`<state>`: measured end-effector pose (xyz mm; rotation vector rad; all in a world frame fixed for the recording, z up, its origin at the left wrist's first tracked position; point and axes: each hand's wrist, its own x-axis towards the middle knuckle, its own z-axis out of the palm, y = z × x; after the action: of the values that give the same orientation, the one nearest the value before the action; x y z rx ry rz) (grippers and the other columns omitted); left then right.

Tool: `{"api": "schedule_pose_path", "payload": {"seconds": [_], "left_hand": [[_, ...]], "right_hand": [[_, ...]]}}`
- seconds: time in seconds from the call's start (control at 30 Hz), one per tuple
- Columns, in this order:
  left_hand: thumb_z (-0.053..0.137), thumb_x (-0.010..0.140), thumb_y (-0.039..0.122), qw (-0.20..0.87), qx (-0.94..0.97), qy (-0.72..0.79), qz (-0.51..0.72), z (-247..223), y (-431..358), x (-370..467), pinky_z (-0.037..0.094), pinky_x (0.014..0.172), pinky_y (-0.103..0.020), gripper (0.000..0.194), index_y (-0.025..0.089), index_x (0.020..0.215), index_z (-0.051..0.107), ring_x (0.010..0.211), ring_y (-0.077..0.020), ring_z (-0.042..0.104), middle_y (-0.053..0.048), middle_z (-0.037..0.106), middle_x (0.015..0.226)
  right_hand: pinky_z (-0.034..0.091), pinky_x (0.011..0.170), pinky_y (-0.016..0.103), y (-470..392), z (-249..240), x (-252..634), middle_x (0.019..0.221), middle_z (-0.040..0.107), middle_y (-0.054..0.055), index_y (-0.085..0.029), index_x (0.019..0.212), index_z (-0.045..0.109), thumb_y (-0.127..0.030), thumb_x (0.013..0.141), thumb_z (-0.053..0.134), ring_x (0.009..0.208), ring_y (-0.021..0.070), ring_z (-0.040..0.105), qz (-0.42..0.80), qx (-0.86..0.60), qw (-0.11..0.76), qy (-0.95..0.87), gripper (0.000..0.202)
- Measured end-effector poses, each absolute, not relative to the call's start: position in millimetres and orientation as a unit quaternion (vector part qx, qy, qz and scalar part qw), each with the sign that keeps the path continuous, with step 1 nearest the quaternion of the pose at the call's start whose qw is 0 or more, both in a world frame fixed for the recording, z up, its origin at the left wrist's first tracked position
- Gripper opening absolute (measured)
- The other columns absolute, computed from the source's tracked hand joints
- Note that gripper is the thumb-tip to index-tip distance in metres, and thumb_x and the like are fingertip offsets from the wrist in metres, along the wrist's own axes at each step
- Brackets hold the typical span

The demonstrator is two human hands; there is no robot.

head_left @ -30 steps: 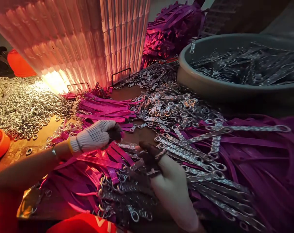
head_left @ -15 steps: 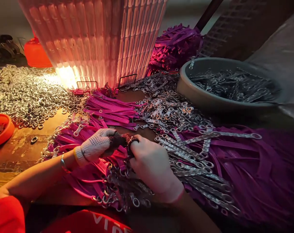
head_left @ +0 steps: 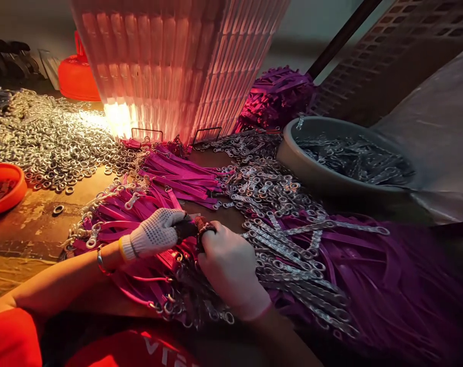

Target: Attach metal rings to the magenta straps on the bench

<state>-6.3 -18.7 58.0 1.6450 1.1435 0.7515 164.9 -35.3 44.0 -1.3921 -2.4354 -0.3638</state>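
Note:
My left hand (head_left: 157,232), in a white dotted glove with dark fingertips, is closed in a pinch. My right hand (head_left: 229,267), in a pale glove with dark finger covers, has its fingers curled shut right against the left fingertips. Whatever small piece lies between them is hidden by the fingers. Beneath both hands spread purple straps (head_left: 139,278) with metal rings and clasps on their ends. To the right of my right hand, flat chain-patterned metal strips (head_left: 292,275) with ring ends lie in a fanned row.
Loose metal rings (head_left: 44,137) form a heap at the left, near an orange bowl (head_left: 5,191). A ribbed translucent panel (head_left: 170,66) stands behind, lit from below. At the right sits a grey basin (head_left: 292,148) of metal strips. More purple straps (head_left: 387,275) fill the right side.
The head view has shifted a little, so the surroundings sit differently in the picture. Both hands stay together, fingertips still closed, with only a slight change in their pose.

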Motion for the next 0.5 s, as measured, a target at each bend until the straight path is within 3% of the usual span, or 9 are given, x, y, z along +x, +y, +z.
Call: {"api": "schedule_pose_path", "payload": {"seconds": [0.13, 0.27, 0.37, 0.5], "left_hand": [[0.055, 0.079, 0.016, 0.344, 0.778, 0.473, 0.231, 49, -19, -12, 0.03, 0.054, -0.022, 0.007, 0.017, 0.074, 0.061, 0.059, -0.0116, 0.049, 0.0, 0.058, 0.065], [0.054, 0.082, 0.023, 0.442, 0.727, 0.466, 0.245, 32, -15, -16, 0.039, 0.061, -0.022, 0.014, 0.015, 0.082, 0.066, 0.068, -0.015, 0.056, -0.002, 0.065, 0.074], [0.052, 0.083, 0.024, 0.514, 0.664, 0.459, 0.291, 22, -16, -18, 0.041, 0.061, -0.022, 0.018, 0.013, 0.083, 0.066, 0.068, -0.0146, 0.056, -0.003, 0.066, 0.076], [0.047, 0.077, 0.011, 0.443, 0.697, 0.477, 0.301, 16, -21, -20, 0.037, 0.057, -0.021, 0.015, 0.014, 0.072, 0.062, 0.064, -0.0129, 0.052, -0.001, 0.06, 0.067]], "right_hand": [[0.03, 0.056, 0.03, -32, 32, 166, 0.071, 0.061, 0.007, -0.018, 0.076, 0.063, -0.006, 0.065, 0.047, 0.062, 0.0178, 0.049, -0.092, -0.499, 0.206, -0.837, 0.023], [0.039, 0.064, 0.028, -31, 28, 167, 0.081, 0.066, 0.008, -0.017, 0.091, 0.063, -0.003, 0.066, 0.044, 0.072, 0.0197, 0.056, -0.02, -0.504, 0.211, -0.837, 0.034], [0.04, 0.066, 0.028, -28, 39, 166, 0.087, 0.069, 0.008, -0.016, 0.107, 0.06, -0.001, 0.066, 0.044, 0.077, 0.0203, 0.06, 0.038, -0.495, 0.136, -0.858, 0.047], [0.031, 0.056, 0.03, -25, 55, 158, 0.075, 0.07, 0.009, -0.015, 0.093, 0.062, -0.002, 0.067, 0.045, 0.067, 0.0208, 0.063, 0.047, -0.534, -0.006, -0.844, 0.034]]}}
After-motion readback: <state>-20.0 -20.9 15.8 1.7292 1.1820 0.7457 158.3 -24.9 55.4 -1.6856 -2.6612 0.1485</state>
